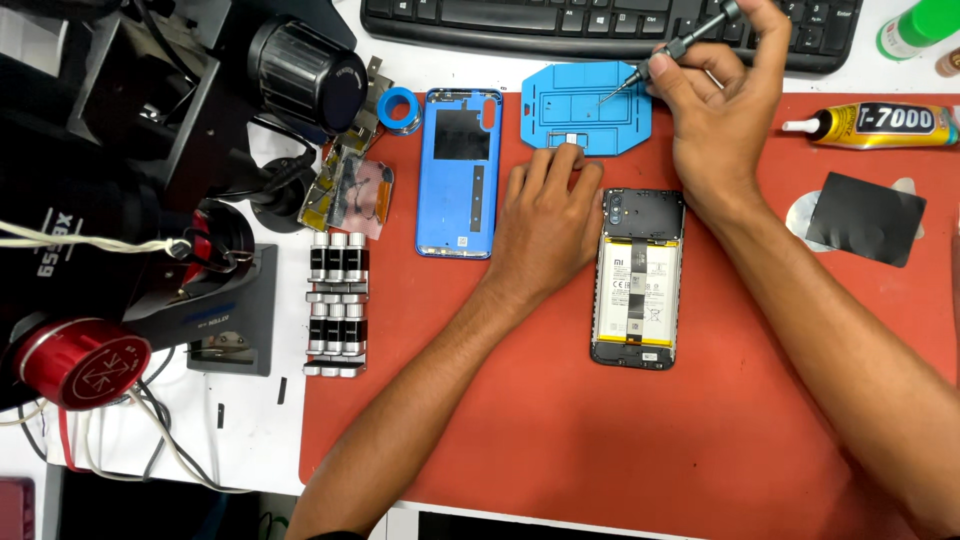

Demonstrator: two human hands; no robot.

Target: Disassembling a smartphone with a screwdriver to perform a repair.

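Right hand (pixel 722 120) grasps slim grey metal screwdriver (pixel 668 52), tip on blue plastic tray (pixel 584 108) | left hand (pixel 545 215) released, fingertips on tray edge | opened black phone (pixel 640 280) just beside, on red mat (pixel 620 430)

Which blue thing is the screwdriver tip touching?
The blue tray below the keyboard. The screwdriver touches neither the blue phone cover nor the tape roll.

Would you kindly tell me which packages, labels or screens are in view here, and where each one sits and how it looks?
Glue tube: right on the red mat, lying flat, yellow and black, white nozzle.
Battery label: inside the open phone at mat centre, white with dark print, yellow edges.
Sticker: bottom of the blue back cover, small, white.
Bottle: top right corner, green and white.
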